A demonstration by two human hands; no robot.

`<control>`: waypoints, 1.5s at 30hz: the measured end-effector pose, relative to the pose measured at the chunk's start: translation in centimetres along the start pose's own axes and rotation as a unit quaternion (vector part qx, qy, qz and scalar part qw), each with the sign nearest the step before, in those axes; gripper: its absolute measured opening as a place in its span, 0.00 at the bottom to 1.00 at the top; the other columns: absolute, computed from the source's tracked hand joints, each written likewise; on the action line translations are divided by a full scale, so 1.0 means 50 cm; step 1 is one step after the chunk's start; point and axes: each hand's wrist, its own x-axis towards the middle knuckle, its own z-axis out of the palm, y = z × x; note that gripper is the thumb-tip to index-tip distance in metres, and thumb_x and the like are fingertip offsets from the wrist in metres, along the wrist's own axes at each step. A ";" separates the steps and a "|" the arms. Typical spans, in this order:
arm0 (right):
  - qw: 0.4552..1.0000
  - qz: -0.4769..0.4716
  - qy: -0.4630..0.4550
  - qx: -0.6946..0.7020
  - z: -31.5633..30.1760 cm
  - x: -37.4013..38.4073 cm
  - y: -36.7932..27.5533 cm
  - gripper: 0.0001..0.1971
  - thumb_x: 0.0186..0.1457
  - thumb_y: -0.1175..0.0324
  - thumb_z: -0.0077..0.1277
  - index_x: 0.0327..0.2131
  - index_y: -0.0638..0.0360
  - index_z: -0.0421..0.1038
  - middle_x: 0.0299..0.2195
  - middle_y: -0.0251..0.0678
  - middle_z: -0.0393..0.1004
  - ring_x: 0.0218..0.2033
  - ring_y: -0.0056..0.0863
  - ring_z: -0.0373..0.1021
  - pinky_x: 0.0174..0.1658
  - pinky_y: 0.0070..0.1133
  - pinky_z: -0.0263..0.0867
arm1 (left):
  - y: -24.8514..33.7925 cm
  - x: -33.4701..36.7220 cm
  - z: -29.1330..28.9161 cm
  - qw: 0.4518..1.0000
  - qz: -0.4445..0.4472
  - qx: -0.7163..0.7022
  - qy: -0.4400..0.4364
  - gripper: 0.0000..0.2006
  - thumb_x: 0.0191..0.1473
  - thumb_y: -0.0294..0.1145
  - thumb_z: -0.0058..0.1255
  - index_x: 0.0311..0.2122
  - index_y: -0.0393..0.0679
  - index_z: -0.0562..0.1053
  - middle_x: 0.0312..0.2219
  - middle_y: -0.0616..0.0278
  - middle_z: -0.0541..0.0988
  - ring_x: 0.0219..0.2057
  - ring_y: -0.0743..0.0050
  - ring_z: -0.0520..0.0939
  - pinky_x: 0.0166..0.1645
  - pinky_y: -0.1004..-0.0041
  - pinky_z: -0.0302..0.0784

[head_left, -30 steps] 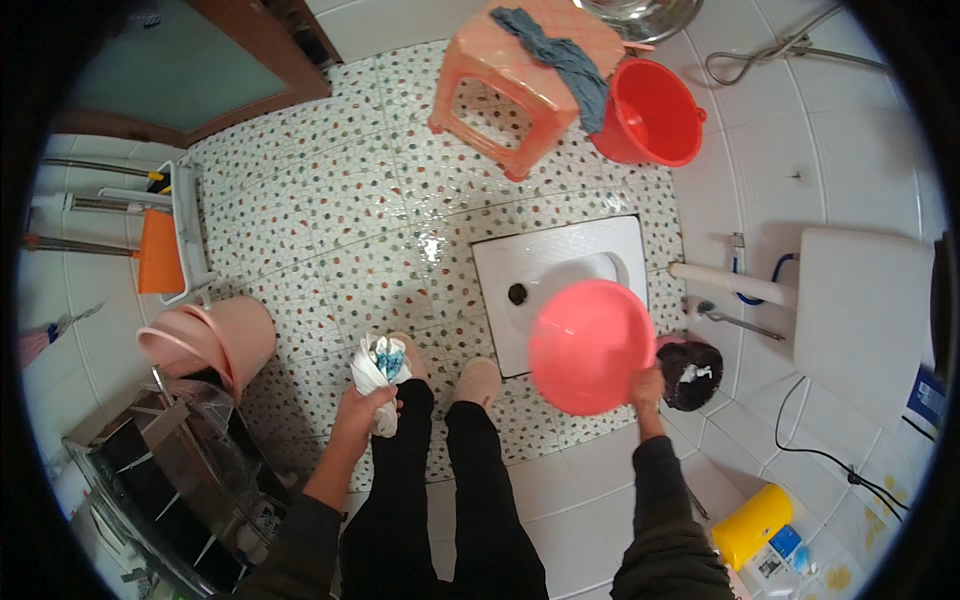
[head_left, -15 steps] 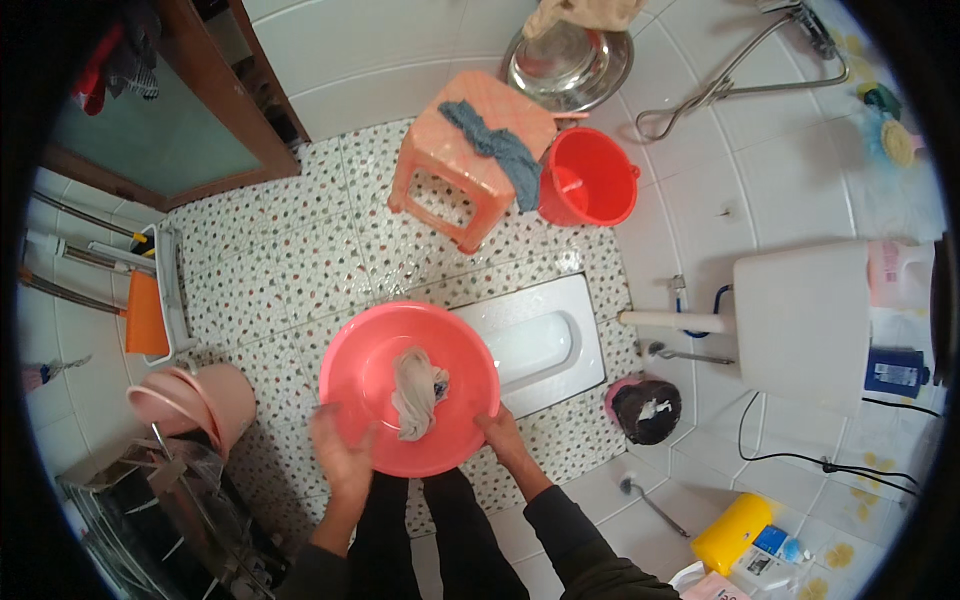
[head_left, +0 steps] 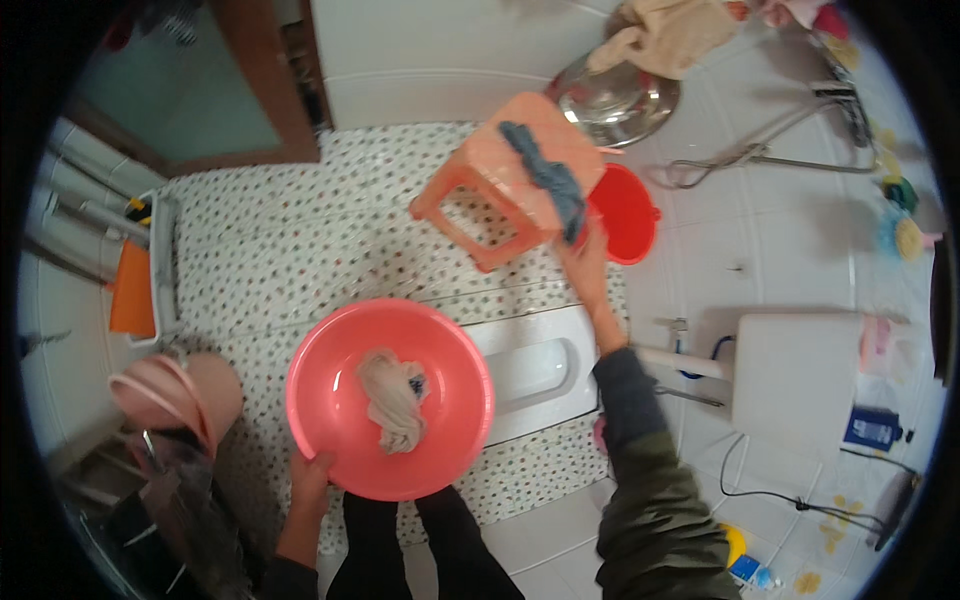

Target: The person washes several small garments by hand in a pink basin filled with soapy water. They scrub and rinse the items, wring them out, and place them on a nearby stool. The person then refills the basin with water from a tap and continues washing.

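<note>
A pink basin [head_left: 465, 400] is held above the floor in front of my legs. Inside it lies a crumpled pale beige cloth [head_left: 392, 405] with a small dark blue patch. My left hand [head_left: 312, 478] grips the basin's near-left rim, thumb over the edge. My right arm reaches forward to an orange plastic stool [head_left: 490, 165]. A twisted blue-grey cloth [head_left: 545, 172] lies across the stool's seat, its near end hanging over the right edge. At that hanging end my right hand [head_left: 585, 262] closes its fingers on the cloth; the fingertips are partly hidden.
A red bucket [head_left: 632, 215] stands right of the stool, with a steel basin [head_left: 620, 105] behind. A white squat toilet [head_left: 540, 370] is set in the speckled floor. Pink buckets [head_left: 215, 395] stand at left. A white cistern [head_left: 790, 370] hangs on the right wall.
My right hand has let go of the basin's right rim and reached forward to the blue-grey cloth. My left hand has settled on the basin's near-left rim.
</note>
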 end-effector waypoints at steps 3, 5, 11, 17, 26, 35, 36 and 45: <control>0.976 0.130 -0.170 -0.031 0.052 0.120 -0.011 0.42 0.50 0.53 0.58 0.61 0.69 0.51 0.56 0.62 0.59 0.57 0.57 0.58 0.59 0.39 0.58 | -0.022 -0.008 -0.050 1.000 -0.013 -0.001 -0.002 0.22 0.50 0.24 0.48 0.53 0.34 0.67 0.43 0.56 0.76 0.41 0.66 0.80 0.40 0.67 0.79; 0.956 0.173 -0.165 -0.170 0.081 0.142 0.009 0.34 0.53 0.52 0.52 0.59 0.59 0.56 0.55 0.61 0.61 0.50 0.58 0.67 0.51 0.41 0.66 | -0.013 -0.019 -0.041 0.999 0.000 -0.037 0.005 0.21 0.50 0.24 0.48 0.51 0.33 0.68 0.42 0.56 0.77 0.41 0.67 0.80 0.41 0.68 0.78; 0.967 0.103 -0.156 -0.174 0.051 0.098 -0.039 0.17 0.55 0.64 0.48 0.47 0.61 0.67 0.27 0.44 0.75 0.29 0.42 0.75 0.32 0.37 0.69 | -0.021 -0.065 -0.047 0.995 0.000 -0.087 0.040 0.18 0.48 0.22 0.48 0.47 0.32 0.70 0.39 0.58 0.78 0.37 0.71 0.80 0.40 0.72 0.77; 0.893 0.218 -0.190 0.345 -0.160 0.054 -0.306 0.11 0.54 0.71 0.47 0.40 0.64 0.72 0.22 0.27 0.68 0.20 0.14 0.61 0.22 0.15 0.57 | -0.024 -0.155 -0.036 0.985 0.049 -0.084 0.141 0.17 0.50 0.22 0.45 0.47 0.32 0.69 0.39 0.57 0.78 0.38 0.69 0.80 0.39 0.71 0.77; 0.834 -0.002 -0.463 0.301 -0.446 -0.195 -0.696 0.26 0.55 0.68 0.52 0.56 0.67 0.62 0.43 0.47 0.76 0.24 0.23 0.73 0.28 0.21 0.69 | 0.076 -0.411 0.027 0.977 0.079 -0.147 0.132 0.16 0.51 0.19 0.44 0.46 0.30 0.71 0.38 0.52 0.79 0.38 0.62 0.82 0.41 0.68 0.79; 0.779 -0.023 -0.449 0.436 -0.606 -0.286 -0.827 0.13 0.59 0.78 0.43 0.47 0.67 0.70 0.29 0.32 0.77 0.22 0.15 0.68 0.25 0.16 0.65 | 0.053 -0.675 -0.068 0.958 0.129 -0.221 0.133 0.14 0.48 0.25 0.49 0.42 0.33 0.74 0.31 0.55 0.79 0.29 0.66 0.81 0.28 0.67 0.78; 0.802 -0.031 -0.409 0.434 -0.629 -0.277 -0.837 0.11 0.60 0.76 0.44 0.44 0.67 0.71 0.27 0.32 0.76 0.22 0.14 0.68 0.24 0.16 0.65 | 0.070 -0.721 -0.088 0.951 0.149 -0.233 0.137 0.14 0.48 0.23 0.48 0.42 0.33 0.73 0.31 0.56 0.79 0.28 0.67 0.81 0.27 0.69 0.77; 0.770 -0.048 -0.374 0.514 -0.670 -0.247 -0.920 0.08 0.63 0.69 0.45 0.39 0.62 0.72 0.23 0.29 0.71 0.21 0.13 0.64 0.23 0.13 0.60 | 0.108 -0.933 -0.285 0.878 0.243 -0.367 0.189 0.18 0.45 0.17 0.46 0.46 0.31 0.71 0.38 0.51 0.78 0.38 0.60 0.81 0.41 0.64 0.81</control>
